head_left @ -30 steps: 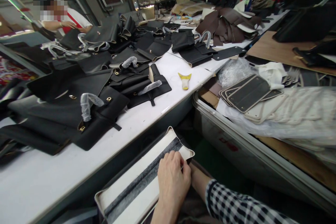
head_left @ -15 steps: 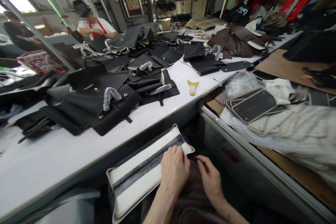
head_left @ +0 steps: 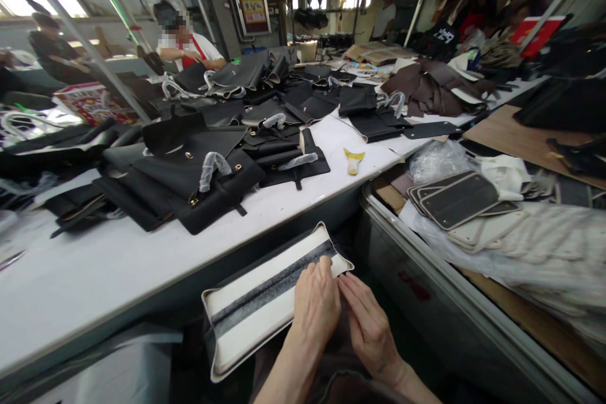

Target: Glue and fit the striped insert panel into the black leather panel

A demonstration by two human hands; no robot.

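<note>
On my lap lies a dark bag (head_left: 258,322), turned so that its long white base with a grey-black band down the middle faces up. Its raised pale edges form pointed corners. My left hand (head_left: 317,297) is closed on the bag's near edge close to the right end, fingers curled over the rim. Right beside it, my right hand (head_left: 367,322) has its fingertips pressed together at the bag's right corner. Whether a small thing sits between those fingertips is hidden.
A white table (head_left: 255,230) ahead carries black leather bags (head_left: 189,170) with plastic-wrapped handles and a yellow-and-white piece (head_left: 353,161). At right, a grey bin (head_left: 426,278) holds flat dark panels (head_left: 459,199) and plastic. A co-worker (head_left: 189,47) sits across the table.
My right hand has moved left and up to the bag's corner, next to my left hand. The left hand keeps its hold. The whole view has shifted slightly.
</note>
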